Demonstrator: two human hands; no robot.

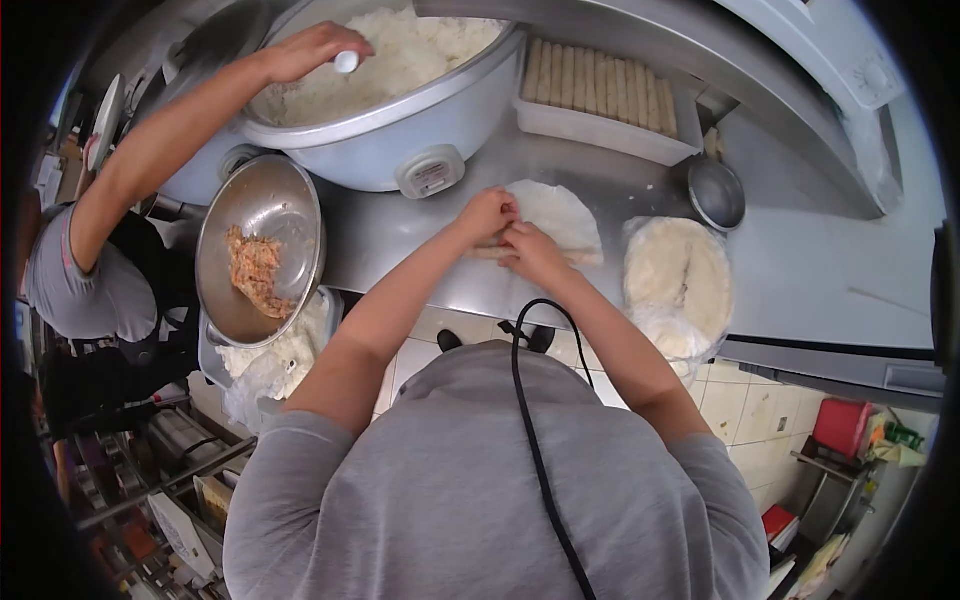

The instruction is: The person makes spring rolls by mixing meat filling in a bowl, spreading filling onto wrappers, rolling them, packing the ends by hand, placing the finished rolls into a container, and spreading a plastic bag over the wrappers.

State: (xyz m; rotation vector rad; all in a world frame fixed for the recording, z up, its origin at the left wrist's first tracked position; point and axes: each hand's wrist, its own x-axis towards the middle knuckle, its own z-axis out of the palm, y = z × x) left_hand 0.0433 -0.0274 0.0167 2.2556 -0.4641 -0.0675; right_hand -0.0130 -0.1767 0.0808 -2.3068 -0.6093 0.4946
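On the steel counter lies a round white wrapper point(558, 215), its near edge folded over into a roll point(583, 257). My left hand point(488, 215) is at the left part of the wrapper, fingers pinched together on its edge. Close beside it, my right hand point(533, 250) has its fingers closed on the rolled near edge. The two hands nearly touch. To the right sits a stack of round wrappers point(678, 275) in clear plastic. A metal bowl point(225, 275) with orange-brown filling point(258, 270) stands to the left.
A co-worker's arm point(165, 140) reaches over a large pot of rice point(400, 55), holding something white. Behind my hands stands a white tray point(600, 130) with rows of rolls. A small round metal bowl point(717, 193) sits at right, below a metal shelf edge.
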